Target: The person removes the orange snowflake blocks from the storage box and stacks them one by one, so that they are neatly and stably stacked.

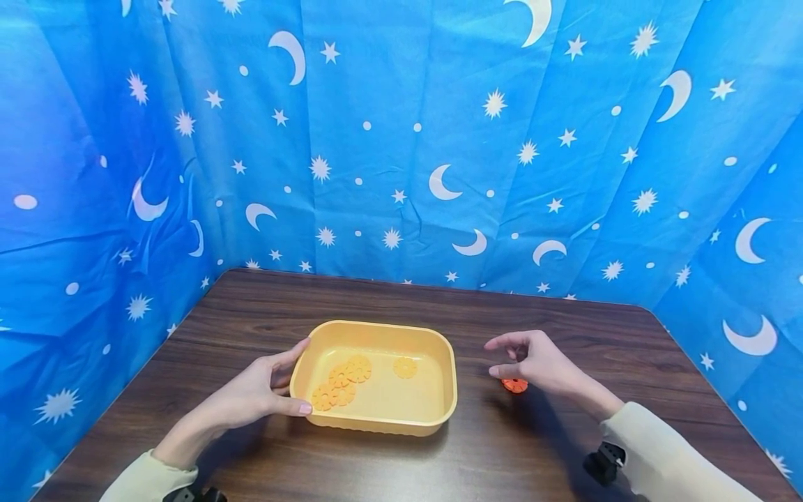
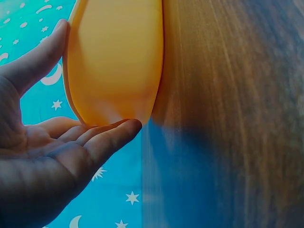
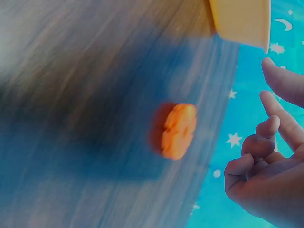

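A blue moon-and-star curtain (image 1: 401,160) hangs behind the dark wooden table (image 1: 477,460). The left hand (image 1: 257,392) grips the left end of a yellow basin (image 1: 389,335) holding notched discs (image 1: 359,364); right of it, an orange piece (image 3: 179,132) lies below the right hand (image 1: 542,362), whose thumb and forefinger stand apart.
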Action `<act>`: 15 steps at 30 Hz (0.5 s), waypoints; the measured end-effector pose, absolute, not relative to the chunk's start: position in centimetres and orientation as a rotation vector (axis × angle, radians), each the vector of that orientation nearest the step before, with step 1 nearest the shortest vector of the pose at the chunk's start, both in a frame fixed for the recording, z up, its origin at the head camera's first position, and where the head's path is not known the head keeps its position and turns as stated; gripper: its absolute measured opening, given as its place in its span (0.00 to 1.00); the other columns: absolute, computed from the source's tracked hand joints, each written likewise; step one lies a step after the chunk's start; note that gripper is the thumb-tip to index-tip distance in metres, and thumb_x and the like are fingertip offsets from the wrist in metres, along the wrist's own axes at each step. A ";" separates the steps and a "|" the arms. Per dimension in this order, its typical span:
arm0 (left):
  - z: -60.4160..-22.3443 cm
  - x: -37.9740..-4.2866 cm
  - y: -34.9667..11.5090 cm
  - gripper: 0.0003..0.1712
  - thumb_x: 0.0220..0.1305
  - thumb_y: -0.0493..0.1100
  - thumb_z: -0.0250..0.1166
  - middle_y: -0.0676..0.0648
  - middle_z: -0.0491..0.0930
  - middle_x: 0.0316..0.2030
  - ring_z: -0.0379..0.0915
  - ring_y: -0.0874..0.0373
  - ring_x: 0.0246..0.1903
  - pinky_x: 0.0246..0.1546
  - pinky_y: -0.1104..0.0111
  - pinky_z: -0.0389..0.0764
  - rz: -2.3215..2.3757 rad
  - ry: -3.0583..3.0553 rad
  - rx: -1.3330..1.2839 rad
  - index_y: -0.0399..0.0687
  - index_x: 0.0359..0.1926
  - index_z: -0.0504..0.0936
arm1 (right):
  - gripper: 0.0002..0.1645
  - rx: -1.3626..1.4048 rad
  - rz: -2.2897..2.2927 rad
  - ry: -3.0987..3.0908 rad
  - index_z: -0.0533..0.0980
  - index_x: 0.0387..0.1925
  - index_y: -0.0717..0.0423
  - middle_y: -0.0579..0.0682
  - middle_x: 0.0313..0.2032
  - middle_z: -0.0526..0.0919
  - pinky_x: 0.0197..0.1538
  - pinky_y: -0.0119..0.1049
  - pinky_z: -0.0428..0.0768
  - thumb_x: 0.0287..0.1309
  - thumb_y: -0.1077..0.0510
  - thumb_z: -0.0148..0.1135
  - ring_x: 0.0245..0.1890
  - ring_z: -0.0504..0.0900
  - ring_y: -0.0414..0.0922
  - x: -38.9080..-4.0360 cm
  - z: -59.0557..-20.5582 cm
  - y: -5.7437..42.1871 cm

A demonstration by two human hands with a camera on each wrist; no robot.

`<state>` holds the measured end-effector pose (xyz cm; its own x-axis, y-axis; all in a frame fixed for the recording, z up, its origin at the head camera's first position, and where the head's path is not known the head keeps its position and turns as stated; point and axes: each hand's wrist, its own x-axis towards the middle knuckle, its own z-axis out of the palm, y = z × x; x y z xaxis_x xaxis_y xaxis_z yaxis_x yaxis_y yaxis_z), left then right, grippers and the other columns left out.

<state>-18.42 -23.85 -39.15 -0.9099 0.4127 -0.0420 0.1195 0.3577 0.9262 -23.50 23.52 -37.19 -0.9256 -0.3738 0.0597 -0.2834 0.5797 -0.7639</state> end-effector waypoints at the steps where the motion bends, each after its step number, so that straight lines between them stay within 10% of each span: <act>1: -39.2 -18.4 -23.9 0.65 0.57 0.41 0.82 0.29 0.51 0.80 0.58 0.31 0.74 0.68 0.49 0.71 1.575 2.352 0.475 0.34 0.83 0.48 | 0.25 -0.564 -1.269 2.696 0.84 0.54 0.65 0.48 0.26 0.70 0.22 0.29 0.63 0.55 0.61 0.79 0.24 0.68 0.45 -23.5 -37.0 23.3; 15: -39.3 -18.4 -23.9 0.64 0.57 0.40 0.82 0.30 0.52 0.80 0.57 0.32 0.75 0.69 0.51 0.70 1.592 2.338 0.495 0.33 0.83 0.48 | 0.24 -0.764 -1.256 2.654 0.86 0.53 0.62 0.48 0.26 0.73 0.24 0.31 0.64 0.53 0.62 0.82 0.26 0.69 0.46 -24.1 -34.7 18.5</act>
